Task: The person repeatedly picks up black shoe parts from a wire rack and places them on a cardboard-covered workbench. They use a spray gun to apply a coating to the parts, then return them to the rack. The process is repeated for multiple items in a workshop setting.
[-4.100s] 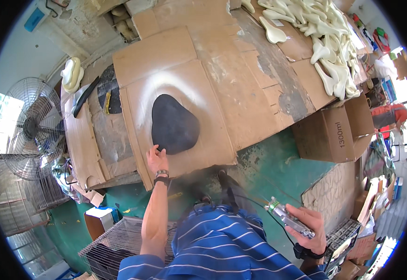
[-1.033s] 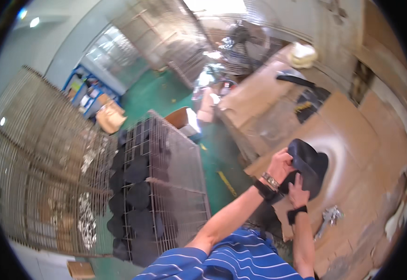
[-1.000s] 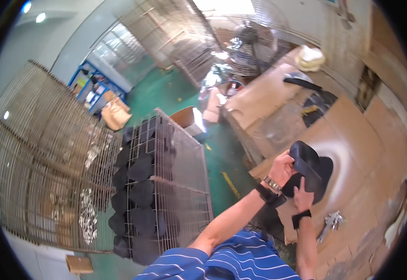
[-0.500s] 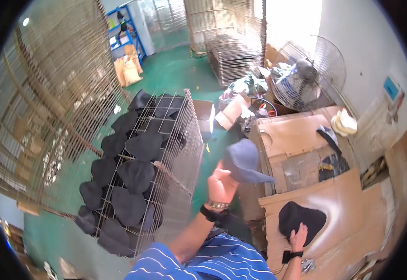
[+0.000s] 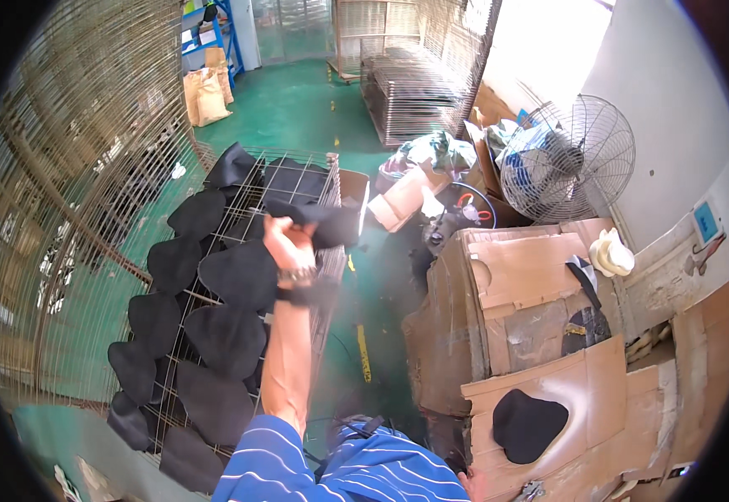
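My left hand (image 5: 287, 243) is raised over a wire rack (image 5: 324, 180) and grips a black, flat, rounded piece (image 5: 322, 224) by one end. Several more black pieces (image 5: 229, 339) of the same shape lie spread across the rack below it. Another black piece (image 5: 527, 422) rests on a cardboard sheet (image 5: 607, 381) at the lower right, with a pale sprayed patch around it. Only a sliver of my right hand (image 5: 468, 484) shows at the bottom edge, just left of that cardboard; its fingers are hidden.
Cardboard-covered boxes (image 5: 511, 284) stand to the right, with a metal fan (image 5: 567, 157) behind them. Tall wire racks (image 5: 63, 167) fill the left side and more are stacked at the back (image 5: 419, 75). Sacks (image 5: 204, 94) sit on the green floor (image 5: 297, 109).
My left hand has carried the black piece leftward, from above the cardboard to over the wire rack. The view has swung left, and my right hand has dropped almost out of sight.
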### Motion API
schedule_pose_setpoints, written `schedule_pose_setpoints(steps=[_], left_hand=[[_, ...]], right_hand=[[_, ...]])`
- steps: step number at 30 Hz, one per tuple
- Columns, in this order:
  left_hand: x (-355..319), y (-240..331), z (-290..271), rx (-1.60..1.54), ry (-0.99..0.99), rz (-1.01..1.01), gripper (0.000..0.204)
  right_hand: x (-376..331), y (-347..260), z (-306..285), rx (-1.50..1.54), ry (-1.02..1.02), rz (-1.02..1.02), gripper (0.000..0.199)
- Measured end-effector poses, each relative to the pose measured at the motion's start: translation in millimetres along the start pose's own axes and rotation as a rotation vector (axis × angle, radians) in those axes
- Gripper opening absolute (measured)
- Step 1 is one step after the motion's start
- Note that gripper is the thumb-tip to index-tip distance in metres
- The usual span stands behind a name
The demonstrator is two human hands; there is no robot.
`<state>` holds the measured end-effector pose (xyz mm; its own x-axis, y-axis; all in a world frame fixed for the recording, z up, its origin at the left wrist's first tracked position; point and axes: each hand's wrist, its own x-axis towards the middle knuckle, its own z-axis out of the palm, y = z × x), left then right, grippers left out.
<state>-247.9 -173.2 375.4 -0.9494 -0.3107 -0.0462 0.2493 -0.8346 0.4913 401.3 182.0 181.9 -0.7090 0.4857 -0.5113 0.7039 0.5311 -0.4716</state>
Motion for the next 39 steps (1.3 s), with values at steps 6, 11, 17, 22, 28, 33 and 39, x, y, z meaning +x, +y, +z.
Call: schedule_pose_setpoints(steps=[6, 11, 17, 22, 28, 33, 39], left_hand=[[96, 26, 8, 0.073, 0.038, 0.415, 0.049], [138, -27, -116, 0.767, 0.618, 0.441, 0.068], [97, -65, -121, 1.507, 0.503, 0.726, 0.074], [80, -53, -124, 1.868, 0.438, 0.530, 0.022], [64, -39, -127, 2.051, 0.287, 0.655, 0.032], [61, -23, -107, 2.108, 0.182, 0.689, 0.032], [55, -30, -118, 2.268, 0.050, 0.565, 0.040]], right_hand=[[13, -49, 14, 0.013, -0.003, 0.071, 0.043], [48, -79, 21, 0.081, 0.038, -0.084, 0.051], [103, -152, -21, -0.074, 0.017, -0.096, 0.051], [215, -202, -36, -0.283, -0.040, -0.386, 0.048], [381, -323, -38, -0.377, -0.105, -0.882, 0.042], [475, -468, -30, -0.353, -0.212, -1.202, 0.035], [497, -644, -18, -0.265, -0.301, -1.402, 0.044]])
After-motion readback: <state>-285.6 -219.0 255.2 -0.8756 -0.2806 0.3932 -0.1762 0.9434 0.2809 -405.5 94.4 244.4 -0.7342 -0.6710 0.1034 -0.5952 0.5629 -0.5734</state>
